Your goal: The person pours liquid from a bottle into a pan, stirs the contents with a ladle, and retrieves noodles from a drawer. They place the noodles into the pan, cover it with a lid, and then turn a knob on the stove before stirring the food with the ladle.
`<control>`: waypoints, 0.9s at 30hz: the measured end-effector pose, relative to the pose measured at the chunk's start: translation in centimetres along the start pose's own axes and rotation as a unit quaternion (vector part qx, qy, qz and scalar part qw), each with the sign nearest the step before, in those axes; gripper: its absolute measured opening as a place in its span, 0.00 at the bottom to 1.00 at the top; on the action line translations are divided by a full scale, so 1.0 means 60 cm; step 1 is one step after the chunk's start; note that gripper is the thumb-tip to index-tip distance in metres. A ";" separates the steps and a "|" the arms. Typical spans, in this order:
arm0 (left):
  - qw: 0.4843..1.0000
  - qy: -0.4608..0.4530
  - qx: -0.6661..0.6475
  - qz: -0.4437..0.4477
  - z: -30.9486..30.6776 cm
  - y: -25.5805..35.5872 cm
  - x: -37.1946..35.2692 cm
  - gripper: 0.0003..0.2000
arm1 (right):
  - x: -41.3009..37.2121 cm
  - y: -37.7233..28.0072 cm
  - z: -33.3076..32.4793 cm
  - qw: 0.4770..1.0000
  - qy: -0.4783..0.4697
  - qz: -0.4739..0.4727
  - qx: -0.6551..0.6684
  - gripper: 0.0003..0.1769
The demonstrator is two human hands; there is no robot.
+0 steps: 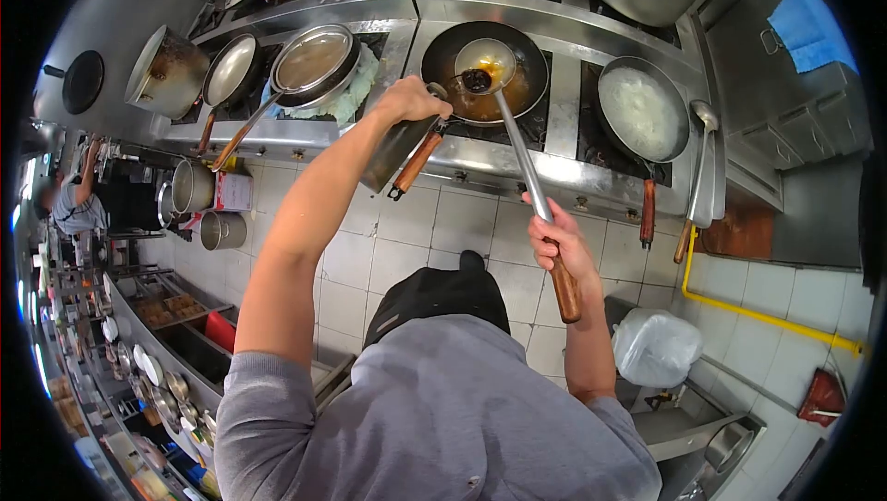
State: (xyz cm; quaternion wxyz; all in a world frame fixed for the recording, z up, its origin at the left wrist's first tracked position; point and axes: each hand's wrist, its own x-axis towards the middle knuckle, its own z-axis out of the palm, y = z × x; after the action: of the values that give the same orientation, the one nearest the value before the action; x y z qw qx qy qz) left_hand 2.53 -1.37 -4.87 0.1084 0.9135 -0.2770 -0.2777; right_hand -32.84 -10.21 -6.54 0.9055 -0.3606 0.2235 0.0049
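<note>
My left hand is wrapped round a dark bottle, tilted with its mouth towards the ladle. My right hand grips the ladle by its wooden handle. The ladle's round bowl holds a dark liquid with an amber tint around it. That bowl is over a black frying pan on the stove, where brownish liquid covers the bottom. The pan's wooden handle points towards me, beside the bottle.
On the right burner is a pan of pale, cloudy liquid; a large spoon rests beside it. A strainer sits over a pan on the left, near another pan and a tall pot. A person stands far left.
</note>
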 end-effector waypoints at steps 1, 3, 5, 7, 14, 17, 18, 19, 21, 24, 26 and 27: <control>1.000 0.012 -0.019 0.010 0.004 -0.007 0.004 0.33 | 0.003 0.002 -0.004 1.000 0.000 0.002 0.012 0.25; 0.997 0.033 -0.053 0.037 0.005 -0.017 0.005 0.33 | 0.012 0.008 -0.015 0.999 -0.005 0.007 0.051 0.24; 0.988 0.085 -0.112 0.063 0.001 -0.046 -0.011 0.33 | 0.030 0.009 -0.031 0.995 -0.019 0.024 0.100 0.24; 0.978 0.137 -0.145 0.068 -0.024 -0.034 -0.060 0.36 | 0.043 0.005 -0.035 0.992 -0.023 0.024 0.122 0.24; 0.929 0.266 -0.243 0.086 -0.050 -0.129 -0.230 0.32 | 0.088 0.003 -0.009 0.935 0.160 -0.031 -0.314 0.25; 0.889 0.331 -0.294 0.117 -0.019 -0.210 -0.321 0.29 | 0.119 0.023 -0.050 0.873 0.194 -0.110 -0.434 0.26; 0.885 0.344 -0.294 0.110 -0.012 -0.230 -0.363 0.28 | 0.128 0.025 -0.051 0.872 0.205 -0.100 -0.434 0.25; 0.877 0.348 -0.322 0.082 0.001 -0.254 -0.400 0.28 | 0.136 0.026 -0.047 0.870 0.216 -0.090 -0.434 0.24; 0.861 0.364 -0.354 0.029 0.042 -0.316 -0.465 0.28 | 0.155 0.044 -0.044 0.899 0.221 -0.079 -0.370 0.21; 0.848 0.393 -0.351 -0.049 0.114 -0.401 -0.559 0.29 | 0.158 0.068 -0.019 0.970 0.162 -0.021 -0.179 0.22; 0.826 0.421 -0.358 -0.115 0.159 -0.435 -0.618 0.29 | 0.142 0.065 0.005 0.998 0.058 0.012 0.020 0.20; 0.817 0.420 -0.370 -0.140 0.180 -0.454 -0.645 0.28 | 0.137 0.061 0.010 0.984 -0.001 0.040 0.176 0.20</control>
State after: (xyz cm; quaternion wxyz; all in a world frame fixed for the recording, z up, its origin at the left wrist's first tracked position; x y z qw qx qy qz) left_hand -18.25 42.45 -6.04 0.5037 0.8616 0.0493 0.0391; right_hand -25.81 -8.35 -11.91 0.9540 -0.1866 0.2346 0.0022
